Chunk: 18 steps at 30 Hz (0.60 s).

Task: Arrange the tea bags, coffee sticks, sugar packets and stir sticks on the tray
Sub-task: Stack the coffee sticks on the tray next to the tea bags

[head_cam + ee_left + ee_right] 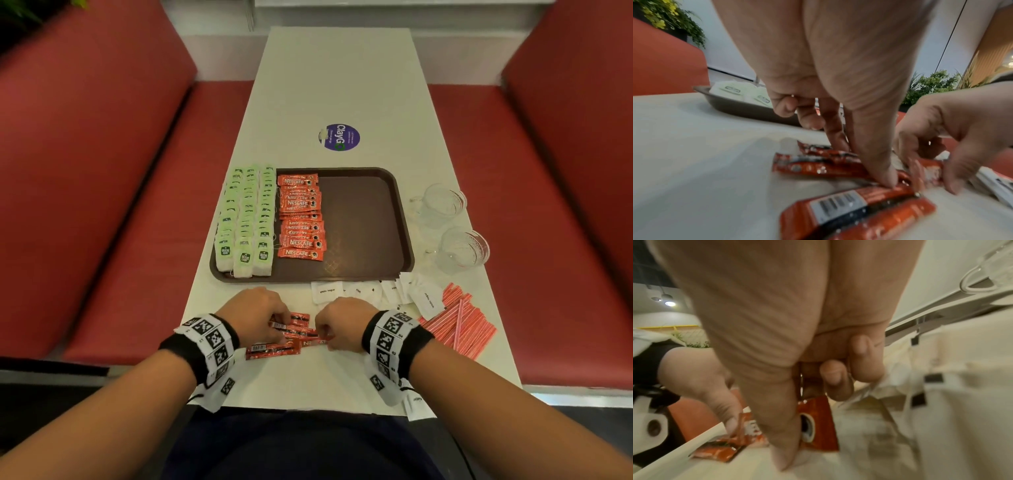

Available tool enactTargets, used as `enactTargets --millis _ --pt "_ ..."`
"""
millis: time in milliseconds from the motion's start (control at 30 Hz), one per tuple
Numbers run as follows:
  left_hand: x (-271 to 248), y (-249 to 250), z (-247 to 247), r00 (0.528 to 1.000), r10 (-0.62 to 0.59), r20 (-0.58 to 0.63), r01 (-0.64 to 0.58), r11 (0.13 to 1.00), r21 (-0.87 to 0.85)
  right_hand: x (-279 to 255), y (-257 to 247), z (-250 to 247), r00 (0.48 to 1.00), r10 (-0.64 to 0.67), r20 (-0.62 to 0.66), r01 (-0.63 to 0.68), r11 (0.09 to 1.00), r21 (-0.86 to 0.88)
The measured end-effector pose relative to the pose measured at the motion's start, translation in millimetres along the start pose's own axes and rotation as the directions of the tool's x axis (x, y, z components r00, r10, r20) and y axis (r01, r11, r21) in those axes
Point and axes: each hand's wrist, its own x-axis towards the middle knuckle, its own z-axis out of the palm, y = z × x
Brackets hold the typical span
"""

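A brown tray (363, 219) holds three columns of green-tagged tea bags (246, 222) at its left and one column of red coffee sticks (301, 219) beside them. A few loose coffee sticks (274, 350) lie near the table's front edge. My left hand (279, 325) pinches their left ends, thumb tip pressed down on one stick (838, 168). My right hand (323, 334) pinches the right end of one stick (818, 423) between thumb and fingers. White sugar packets (373, 291) lie in front of the tray's right corner. Red-and-white stir sticks (459, 322) lie further right.
Two clear glass cups (442, 204) (462, 248) stand right of the tray. One sugar packet (416, 407) hangs at the near table edge. A purple round sticker (339, 137) lies beyond the tray. Red benches flank the narrow white table (335, 75).
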Motion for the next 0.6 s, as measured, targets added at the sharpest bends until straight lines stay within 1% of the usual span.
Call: enactTargets --millis 100,167,267,367,500,567,600 --pt "-1 4 4 1.0 -0.018 -0.007 0.018 1.0 0.008 -4 0 -1 1.0 -0.004 -0.006 0.004 1.0 -0.013" --pt "-1 5 3 0.999 -0.029 -0.021 0.03 0.999 0.014 -6 1 -4 1.0 0.028 -0.014 -0.027 0.999 0.028" --pt "-1 7 -1 0.997 -0.044 -0.068 0.044 0.999 -0.007 -13 5 -13 0.994 0.096 -0.043 -0.087 0.981 0.174" --pt "-3 8 -10 0.984 -0.058 -0.171 0.045 0.996 -0.075 -16 13 -25 0.985 0.155 -0.071 -0.121 0.93 0.348" --pt "-3 10 -24 0.934 -0.039 -0.356 -0.007 0.992 -0.128 -15 19 -36 0.967 0.195 -0.165 -0.106 0.893 0.437" --pt "0 12 -29 0.892 0.007 -0.452 -0.063 0.992 -0.11 -14 17 -41 0.949 0.21 -0.236 -0.071 0.869 0.489" --pt "2 13 -31 0.862 0.039 -0.505 -0.1 0.991 -0.094 -13 16 -43 0.941 0.213 -0.265 -0.049 0.857 0.514"
